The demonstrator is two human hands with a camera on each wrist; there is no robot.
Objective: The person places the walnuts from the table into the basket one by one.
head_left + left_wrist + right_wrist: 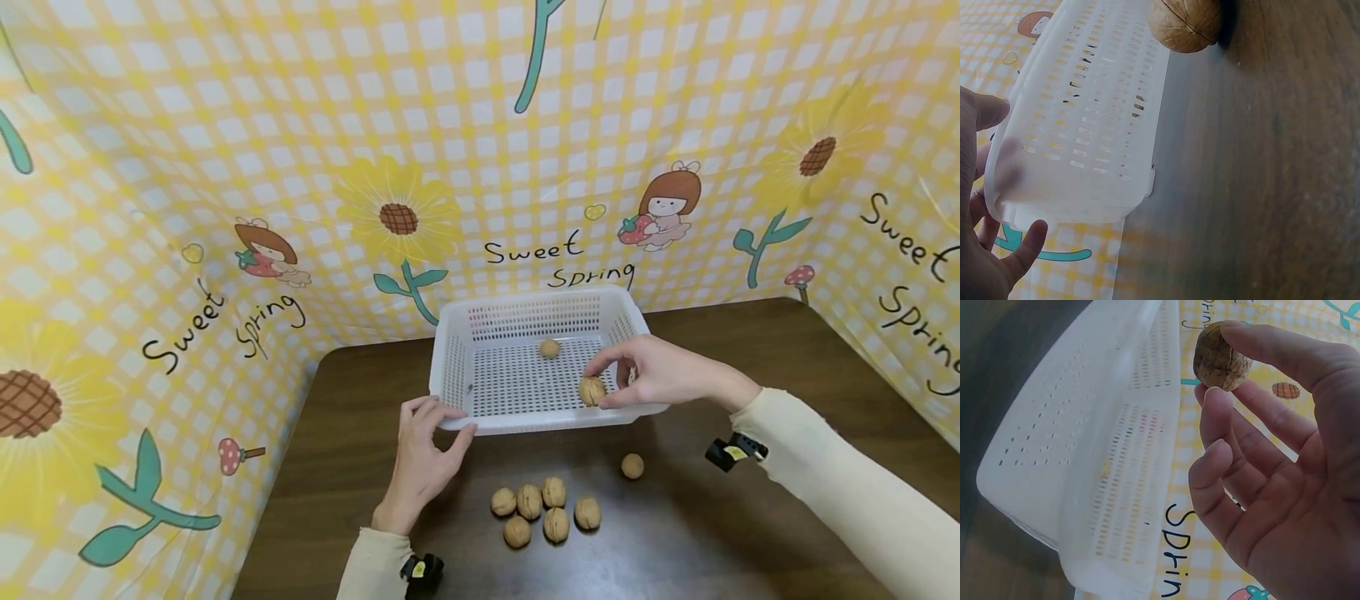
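Right hand [652,371]: closed in a pinch, with a walnut [592,392] gripped between thumb and fingertips; the right wrist view shows another finger bent clear of the shell. The walnut is held over the near right part of the basket [542,426]; its height above the basket floor cannot be judged.

Left hand [427,454]: gripping the basket at its near left corner, fingers over the rim, thumb against the near side.

Basket: white, perforated, standing upright on the table [352,417]. A second walnut [550,348] lies inside, toward the far side.

In front of the basket, six walnuts [528,502] lie on the table, five bunched closely and one just beside them on the right. A single walnut [632,466] lies apart, farther right and nearer the basket.

Surroundings: a yellow-and-white checked cloth [487,150] behind the table, printed with sunflowers and "Sweet Spring". Both sleeves [832,471] are cream.
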